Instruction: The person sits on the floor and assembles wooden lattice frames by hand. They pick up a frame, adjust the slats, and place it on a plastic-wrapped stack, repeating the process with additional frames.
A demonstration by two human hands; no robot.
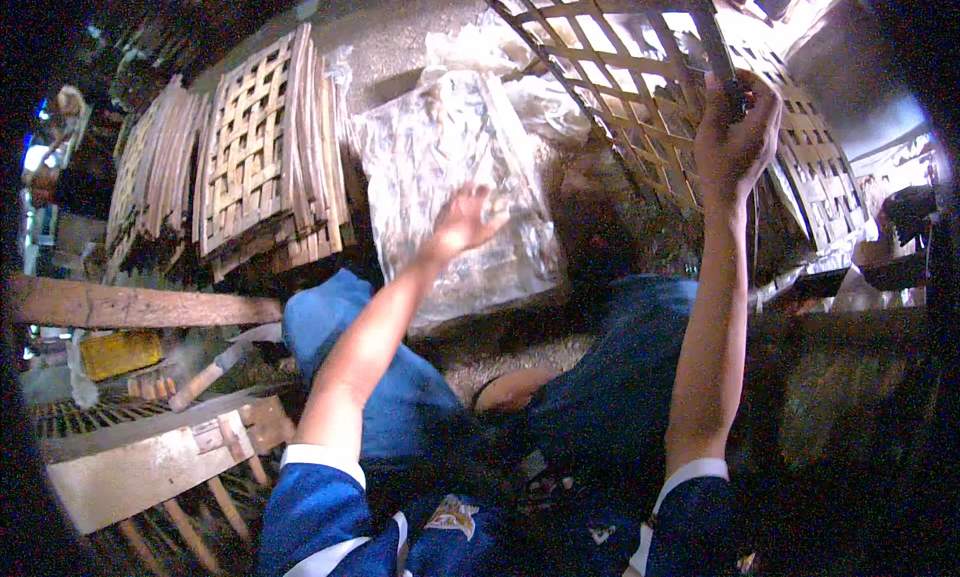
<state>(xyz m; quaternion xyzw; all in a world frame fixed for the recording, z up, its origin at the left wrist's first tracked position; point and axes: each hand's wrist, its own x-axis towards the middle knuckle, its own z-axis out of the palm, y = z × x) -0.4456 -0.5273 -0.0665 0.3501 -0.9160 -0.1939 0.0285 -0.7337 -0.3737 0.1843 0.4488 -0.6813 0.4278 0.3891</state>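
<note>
My right hand (738, 137) is raised at the upper right, its fingers closed on the frame edge of a woven bamboo lattice panel (612, 69). The panel is tilted, and light shows through its gaps. My left hand (466, 222) reaches over a flat block wrapped in clear crinkled plastic (428, 167), with its fingers spread and nothing in them. Motion smears the left fingers slightly, and I cannot tell whether they touch the plastic. The block lies in front of my knees.
Two stacks of woven bamboo panels, a nearer stack (245, 142) and a farther stack (150, 182), stand on the left. More lattice panels (815, 167) lean at the right. A wooden beam (140, 305), a wooden-handled tool (200, 382) and a slatted wooden piece (150, 477) lie at my left.
</note>
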